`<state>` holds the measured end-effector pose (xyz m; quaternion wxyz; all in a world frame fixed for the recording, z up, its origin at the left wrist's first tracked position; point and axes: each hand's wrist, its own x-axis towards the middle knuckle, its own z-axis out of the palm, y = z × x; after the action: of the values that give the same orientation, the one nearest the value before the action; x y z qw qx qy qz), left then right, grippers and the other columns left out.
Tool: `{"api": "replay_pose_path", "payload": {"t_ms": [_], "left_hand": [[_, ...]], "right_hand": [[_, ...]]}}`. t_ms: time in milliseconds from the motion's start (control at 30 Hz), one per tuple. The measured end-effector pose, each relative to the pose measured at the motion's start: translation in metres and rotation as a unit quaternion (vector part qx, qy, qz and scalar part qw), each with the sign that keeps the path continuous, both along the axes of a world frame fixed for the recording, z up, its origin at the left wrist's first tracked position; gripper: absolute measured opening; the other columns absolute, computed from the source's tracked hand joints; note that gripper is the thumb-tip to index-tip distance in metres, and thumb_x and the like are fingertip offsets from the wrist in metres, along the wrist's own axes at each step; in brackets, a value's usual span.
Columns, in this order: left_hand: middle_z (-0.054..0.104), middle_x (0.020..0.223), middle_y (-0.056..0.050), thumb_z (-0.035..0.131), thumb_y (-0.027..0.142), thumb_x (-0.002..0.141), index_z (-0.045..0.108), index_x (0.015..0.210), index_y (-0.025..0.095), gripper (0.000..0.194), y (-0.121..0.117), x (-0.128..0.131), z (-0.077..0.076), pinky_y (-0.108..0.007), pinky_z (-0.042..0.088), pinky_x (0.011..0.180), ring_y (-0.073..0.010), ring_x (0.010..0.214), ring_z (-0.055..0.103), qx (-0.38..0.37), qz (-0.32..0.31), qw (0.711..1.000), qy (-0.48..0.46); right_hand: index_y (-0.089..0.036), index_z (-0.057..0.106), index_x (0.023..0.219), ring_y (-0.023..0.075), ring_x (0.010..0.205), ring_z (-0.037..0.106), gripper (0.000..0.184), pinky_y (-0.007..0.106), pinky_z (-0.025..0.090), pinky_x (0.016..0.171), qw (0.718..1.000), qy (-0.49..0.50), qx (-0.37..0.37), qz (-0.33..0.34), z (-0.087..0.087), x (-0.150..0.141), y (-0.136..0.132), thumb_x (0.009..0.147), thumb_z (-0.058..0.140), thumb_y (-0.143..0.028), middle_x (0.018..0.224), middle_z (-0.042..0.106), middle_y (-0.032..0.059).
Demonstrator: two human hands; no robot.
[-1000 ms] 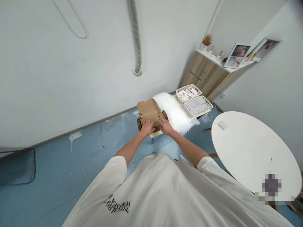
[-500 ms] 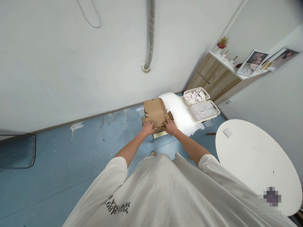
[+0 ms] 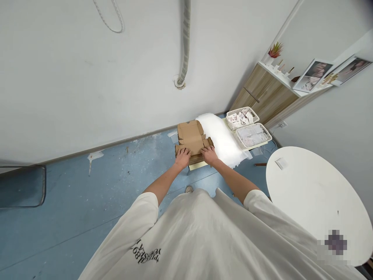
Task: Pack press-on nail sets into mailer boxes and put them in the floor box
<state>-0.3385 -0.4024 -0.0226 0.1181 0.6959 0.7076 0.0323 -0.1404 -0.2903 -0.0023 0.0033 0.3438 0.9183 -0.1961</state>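
An unfolded brown cardboard box (image 3: 190,134) lies on top of a stack of flat cardboard at the left end of a low table. At its near left corner, my left hand (image 3: 183,157) has its fingers curled over the flap. My right hand (image 3: 209,155) grips the near right part of the same box, fingers bent over the side flap. The thumbs sit along the near edge, so their tips are partly hidden. The layers below show as brown edges (image 3: 197,158) between the hands.
White foam sheeting (image 3: 218,136) lies right of the cardboard. Beyond it stand two white baskets, one with small packets (image 3: 242,118), the other with clear bags (image 3: 253,136). A round white table (image 3: 314,186) is at the right, a wooden cabinet (image 3: 262,89) behind, a black metal frame (image 3: 43,186) at left.
The view has swung, so the scene sits further right and the round table lower. My right hand has moved outward to the right side flap. The left fingers have bent more over the near edge.
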Motion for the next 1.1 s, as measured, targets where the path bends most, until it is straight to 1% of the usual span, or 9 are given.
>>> {"api": "replay_pose_path", "payload": {"t_ms": [167, 333, 400, 500, 667, 800, 900, 1000, 1100], "left_hand": [[0.056, 0.145, -0.016, 0.041, 0.013, 0.094, 0.054, 0.147, 0.024, 0.055, 0.000, -0.001, 0.017, -0.062, 0.019, 0.119, -0.0356, 0.135, 0.044, 0.025, -0.028, 0.999, 0.029], [0.064, 0.130, -0.019, 0.041, 0.010, 0.093, 0.053, 0.146, 0.016, 0.055, 0.002, -0.007, 0.049, -0.056, 0.031, 0.112, -0.0333, 0.119, 0.057, 0.054, -0.035, 0.996, 0.067], [0.063, 0.132, -0.020, 0.041, 0.010, 0.093, 0.051, 0.148, 0.015, 0.056, 0.003, -0.009, 0.061, -0.053, 0.031, 0.112, -0.0324, 0.120, 0.057, 0.076, -0.029, 0.994, 0.075], [0.055, 0.145, -0.020, 0.041, 0.010, 0.093, 0.045, 0.153, 0.016, 0.060, 0.003, -0.006, 0.079, -0.051, 0.028, 0.116, -0.0322, 0.130, 0.052, 0.116, -0.014, 0.990, 0.075], [0.044, 0.157, -0.017, 0.041, 0.012, 0.094, 0.036, 0.159, 0.018, 0.066, 0.010, 0.011, 0.108, -0.053, 0.021, 0.121, -0.0335, 0.143, 0.041, 0.163, -0.016, 0.983, 0.083], [0.043, 0.159, -0.015, 0.042, 0.013, 0.094, 0.032, 0.161, 0.020, 0.068, 0.026, 0.038, 0.131, -0.055, 0.018, 0.124, -0.0330, 0.146, 0.038, 0.194, -0.046, 0.977, 0.080], [0.043, 0.159, -0.015, 0.040, 0.013, 0.094, 0.034, 0.160, 0.018, 0.066, 0.045, 0.069, 0.142, -0.055, 0.017, 0.124, -0.0333, 0.146, 0.037, 0.209, -0.081, 0.972, 0.073], [0.042, 0.160, -0.016, 0.041, 0.013, 0.094, 0.036, 0.159, 0.017, 0.065, 0.064, 0.112, 0.147, -0.056, 0.017, 0.124, -0.0336, 0.147, 0.037, 0.221, -0.126, 0.965, 0.059], [0.042, 0.159, -0.017, 0.040, 0.012, 0.095, 0.038, 0.157, 0.017, 0.062, 0.081, 0.166, 0.151, -0.056, 0.018, 0.124, -0.0333, 0.147, 0.038, 0.235, -0.182, 0.954, 0.048]], "right_hand": [[-0.021, 0.056, 0.144, 0.0331, 0.138, 0.038, 0.052, 0.051, 0.013, 0.120, 0.997, -0.043, 0.065, 0.013, 0.006, -0.003, -0.002, 0.094, 0.045, -0.017, 0.147, 0.056, 0.0133], [-0.016, 0.052, 0.147, 0.0334, 0.139, 0.038, 0.053, 0.053, 0.008, 0.120, 0.985, -0.074, 0.159, -0.008, 0.021, -0.009, -0.001, 0.095, 0.043, -0.019, 0.147, 0.055, 0.0161], [-0.015, 0.053, 0.145, 0.0343, 0.140, 0.037, 0.053, 0.054, 0.004, 0.121, 0.980, -0.063, 0.189, -0.018, 0.029, -0.011, 0.000, 0.094, 0.042, -0.019, 0.145, 0.056, 0.0170], [-0.013, 0.050, 0.148, 0.0356, 0.142, 0.034, 0.055, 0.056, 0.000, 0.122, 0.973, -0.038, 0.225, -0.042, 0.043, -0.012, 0.002, 0.093, 0.041, -0.020, 0.147, 0.055, 0.0189], [-0.011, 0.047, 0.149, 0.0374, 0.145, 0.029, 0.055, 0.060, -0.001, 0.121, 0.954, 0.002, 0.275, -0.117, 0.066, 0.000, 0.006, 0.096, 0.040, -0.026, 0.152, 0.048, 0.0202], [-0.010, 0.046, 0.149, 0.0374, 0.147, 0.026, 0.055, 0.063, 0.001, 0.120, 0.938, 0.021, 0.298, -0.173, 0.083, 0.029, 0.010, 0.098, 0.039, -0.027, 0.154, 0.045, 0.0221], [-0.011, 0.045, 0.150, 0.0376, 0.147, 0.027, 0.055, 0.064, 0.003, 0.119, 0.928, 0.016, 0.297, -0.224, 0.092, 0.065, 0.010, 0.098, 0.038, -0.028, 0.154, 0.045, 0.0229], [-0.011, 0.043, 0.152, 0.0386, 0.147, 0.027, 0.057, 0.065, 0.005, 0.119, 0.917, -0.002, 0.291, -0.273, 0.098, 0.113, 0.008, 0.099, 0.040, -0.031, 0.156, 0.042, 0.0230], [-0.012, 0.043, 0.152, 0.0389, 0.146, 0.029, 0.056, 0.064, 0.006, 0.119, 0.897, -0.015, 0.297, -0.326, 0.102, 0.171, 0.004, 0.099, 0.039, -0.031, 0.156, 0.041, 0.0223]]}}
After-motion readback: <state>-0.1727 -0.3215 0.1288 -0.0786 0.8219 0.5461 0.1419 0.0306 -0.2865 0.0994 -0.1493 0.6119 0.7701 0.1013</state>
